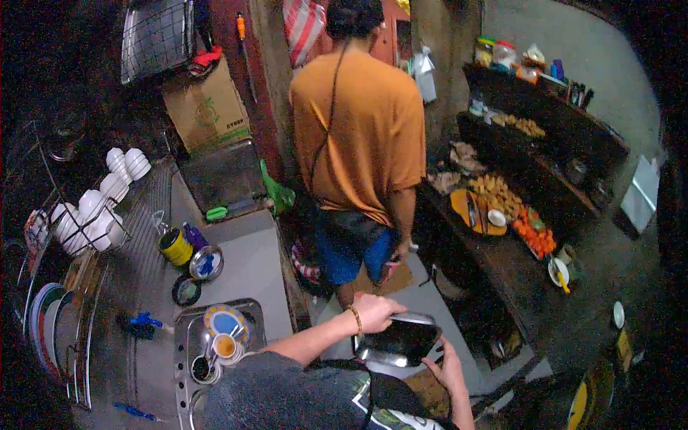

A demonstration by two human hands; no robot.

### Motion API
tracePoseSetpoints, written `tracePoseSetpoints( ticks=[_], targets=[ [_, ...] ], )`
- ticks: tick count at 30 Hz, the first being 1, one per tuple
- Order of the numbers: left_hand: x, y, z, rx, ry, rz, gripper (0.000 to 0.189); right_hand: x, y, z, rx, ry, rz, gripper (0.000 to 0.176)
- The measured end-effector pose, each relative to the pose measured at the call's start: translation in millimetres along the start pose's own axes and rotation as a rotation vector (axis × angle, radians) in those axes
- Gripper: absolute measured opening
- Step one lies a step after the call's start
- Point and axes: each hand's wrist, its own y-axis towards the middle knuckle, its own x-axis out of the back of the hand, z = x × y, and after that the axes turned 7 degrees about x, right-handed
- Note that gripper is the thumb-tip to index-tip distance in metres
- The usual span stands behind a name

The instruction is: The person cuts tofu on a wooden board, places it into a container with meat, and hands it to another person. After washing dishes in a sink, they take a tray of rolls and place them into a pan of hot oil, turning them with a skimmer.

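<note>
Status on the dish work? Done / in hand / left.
Done, apparently: white bowls and upright plates look put up to dry. In hand: left hand and right hand hold a steel tray, off to the sink's right. Left, probably: a blue plate and cups lying in the sink.

We are in a narrow, dim kitchen with a grey concrete floor (430,290) running down its middle. On the left we see a long steel bench (136,279) with a sunken sink (222,179), and a wire rack (158,32) hangs above it. On the right, dark wooden shelves (566,125) stand against a bare grey wall (602,50). Ahead we make out a red door frame (240,93). The corners fall into shadow.
</note>
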Motion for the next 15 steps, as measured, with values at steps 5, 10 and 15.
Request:
tracePoseSetpoints(
  ticks=[5, 10, 15],
  targets=[
    [20.2, 10.5, 40.3, -0.045, 0.038, -0.018, 0.039, -21.9, 64.2, 16.4, -0.116, -0.059, 0.195, 0.033],
    [69.3, 11.7, 121.4, -0.076, 0.021, -0.069, 0.043, -37.5, 182.9, 59.8, 0.046, -0.127, 0.269, 0.03],
    [114.2, -32.7, 201.5, 0.088, -0.021, -0.26, 0.044, -54.6, 305.9, 152.7, 0.603, -0.389, 0.439, 0.036]
  ],
)
